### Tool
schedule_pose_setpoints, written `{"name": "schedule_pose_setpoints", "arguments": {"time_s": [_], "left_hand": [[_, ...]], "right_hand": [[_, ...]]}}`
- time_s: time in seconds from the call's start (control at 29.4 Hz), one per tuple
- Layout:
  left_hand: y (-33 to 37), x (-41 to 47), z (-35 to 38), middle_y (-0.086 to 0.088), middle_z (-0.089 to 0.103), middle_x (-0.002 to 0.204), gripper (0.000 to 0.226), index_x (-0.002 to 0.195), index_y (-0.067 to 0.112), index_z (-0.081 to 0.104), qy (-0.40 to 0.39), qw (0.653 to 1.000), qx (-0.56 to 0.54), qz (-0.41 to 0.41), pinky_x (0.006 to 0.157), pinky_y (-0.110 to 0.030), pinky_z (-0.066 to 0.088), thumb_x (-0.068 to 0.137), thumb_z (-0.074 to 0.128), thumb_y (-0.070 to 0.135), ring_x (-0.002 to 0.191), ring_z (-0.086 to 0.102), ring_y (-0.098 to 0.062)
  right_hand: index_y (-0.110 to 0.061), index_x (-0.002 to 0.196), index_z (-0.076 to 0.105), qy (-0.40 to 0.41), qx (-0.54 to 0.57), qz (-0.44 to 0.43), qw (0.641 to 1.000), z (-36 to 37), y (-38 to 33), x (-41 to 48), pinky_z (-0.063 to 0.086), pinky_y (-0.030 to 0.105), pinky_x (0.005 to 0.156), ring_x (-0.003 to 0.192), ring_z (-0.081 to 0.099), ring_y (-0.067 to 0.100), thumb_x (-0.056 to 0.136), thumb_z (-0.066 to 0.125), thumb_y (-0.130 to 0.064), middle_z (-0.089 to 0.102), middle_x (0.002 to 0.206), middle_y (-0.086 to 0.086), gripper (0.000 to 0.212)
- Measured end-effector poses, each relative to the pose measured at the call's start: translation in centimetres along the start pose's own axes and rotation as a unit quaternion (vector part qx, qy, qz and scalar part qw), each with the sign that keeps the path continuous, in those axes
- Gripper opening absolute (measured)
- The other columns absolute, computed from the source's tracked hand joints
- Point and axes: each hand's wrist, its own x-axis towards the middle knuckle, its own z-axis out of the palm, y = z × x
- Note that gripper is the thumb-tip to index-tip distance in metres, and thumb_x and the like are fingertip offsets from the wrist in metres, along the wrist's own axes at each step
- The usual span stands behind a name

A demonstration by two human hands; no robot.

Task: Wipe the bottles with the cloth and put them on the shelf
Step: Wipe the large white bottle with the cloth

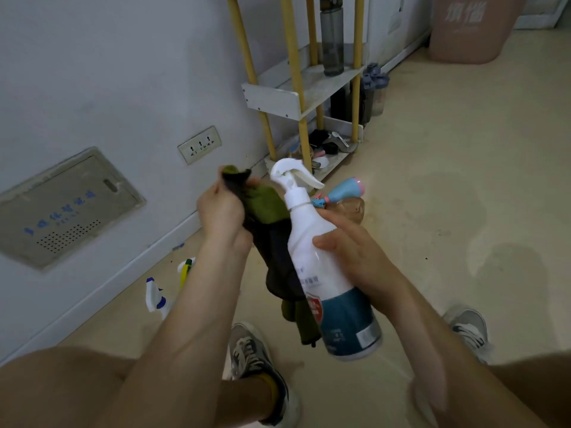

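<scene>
The pink bin (466, 29) and the grey water bottle (331, 35) on the shelf (272, 98) run off the top edge of view. The cloth (268, 208) hides some fingers of the left hand (221, 211); the right hand (361, 257) covers most of a brown bottle (349, 208) — and the label print on the white spray bottle (304, 264) is too blurred to read.

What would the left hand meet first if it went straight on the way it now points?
Probably the wall beside the yellow shelf leg; the left hand, gripping the cloth, points that way. Depth is unclear.
</scene>
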Motion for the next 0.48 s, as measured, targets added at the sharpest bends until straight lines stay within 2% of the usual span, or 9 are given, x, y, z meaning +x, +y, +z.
{"name": "schedule_pose_setpoints", "arguments": {"time_s": [0.07,0.1,0.17,0.24,0.27,0.31,0.37,0.41,0.48], "left_hand": [[1.2,-0.3,0.1,-0.007,0.063,0.071,0.027,0.079,0.012,0.059,-0.085,0.986,-0.110,-0.089,0.071,-0.035,0.056,0.101,0.046,0.020,0.064,0.061,-0.021],[1.7,-0.7,0.4,-0.008,0.065,0.078,0.026,0.086,0.012,0.060,-0.129,0.983,-0.089,-0.097,0.078,-0.038,0.055,0.102,0.044,0.024,0.071,0.063,-0.021],[2.3,-1.5,0.5,-0.008,0.069,0.091,0.017,0.100,0.014,0.065,-0.220,0.970,0.097,-0.040,0.086,-0.039,0.054,0.096,0.055,0.027,0.085,0.066,-0.022],[2.3,-2.3,0.2,-0.007,0.073,0.095,0.031,0.105,0.015,0.070,-0.292,0.921,0.259,-0.013,0.085,-0.037,0.057,0.077,0.073,0.028,0.088,0.070,-0.020],[2.2,-2.4,0.0,-0.005,0.074,0.090,0.033,0.100,0.016,0.072,-0.309,0.903,0.298,-0.010,0.082,-0.036,0.058,0.070,0.076,0.028,0.084,0.070,-0.019],[2.0,-2.6,-0.1,-0.001,0.074,0.081,0.029,0.092,0.016,0.073,-0.309,0.896,0.320,0.000,0.077,-0.033,0.058,0.067,0.078,0.029,0.077,0.069,-0.016],[1.9,-2.9,0.1,0.010,0.065,0.061,0.017,0.073,0.020,0.068,-0.280,0.887,0.360,0.073,0.060,-0.024,0.050,0.073,0.079,0.033,0.059,0.060,-0.006],[1.7,-2.9,0.3,0.014,0.057,0.052,0.025,0.064,0.023,0.063,-0.249,0.867,0.410,0.136,0.053,-0.022,0.043,0.080,0.076,0.037,0.052,0.052,-0.004],[1.1,-2.6,0.6,0.011,0.042,0.044,0.047,0.053,0.022,0.048,-0.164,0.803,0.504,0.274,0.047,-0.026,0.031,0.092,0.063,0.044,0.046,0.038,-0.007]], "right_hand": [[-0.042,0.112,0.061,-0.022,-0.110,-0.010,0.994,0.0,-0.1,0.0,0.053,0.027,0.075,0.089,0.064,0.005,0.079,0.066,-0.035,0.064,0.102,-0.015,0.034],[-0.041,0.117,0.061,-0.024,-0.156,-0.019,0.987,0.1,-0.2,-0.1,0.051,0.026,0.076,0.090,0.062,0.002,0.082,0.071,-0.034,0.063,0.105,-0.018,0.036],[-0.034,0.128,0.059,-0.002,-0.229,-0.033,0.973,0.0,-0.6,-0.2,0.051,0.024,0.078,0.096,0.059,0.001,0.082,0.075,-0.035,0.060,0.111,-0.016,0.049],[-0.031,0.130,0.058,0.006,-0.294,-0.040,0.955,-0.5,-1.7,-0.3,0.052,0.027,0.083,0.099,0.058,0.006,0.078,0.075,-0.040,0.059,0.114,-0.012,0.056],[-0.031,0.131,0.058,0.005,-0.323,-0.038,0.945,-0.8,-2.1,-0.4,0.053,0.030,0.086,0.101,0.058,0.009,0.076,0.074,-0.042,0.060,0.115,-0.010,0.059],[-0.032,0.132,0.058,0.004,-0.344,-0.034,0.938,-1.1,-2.4,-0.4,0.052,0.034,0.089,0.104,0.058,0.013,0.074,0.075,-0.043,0.060,0.117,-0.007,0.061],[-0.033,0.131,0.059,0.005,-0.353,-0.035,0.935,-1.4,-2.6,-0.4,0.052,0.037,0.091,0.105,0.057,0.014,0.074,0.075,-0.043,0.061,0.118,-0.004,0.060],[-0.034,0.129,0.060,0.005,-0.349,-0.039,0.936,-1.3,-2.5,-0.4,0.053,0.038,0.090,0.104,0.057,0.014,0.074,0.075,-0.043,0.062,0.117,-0.004,0.057],[-0.036,0.129,0.060,0.002,-0.354,-0.040,0.935,-1.1,-2.4,-0.3,0.053,0.036,0.086,0.101,0.057,0.013,0.074,0.075,-0.044,0.062,0.114,-0.005,0.058]]}}
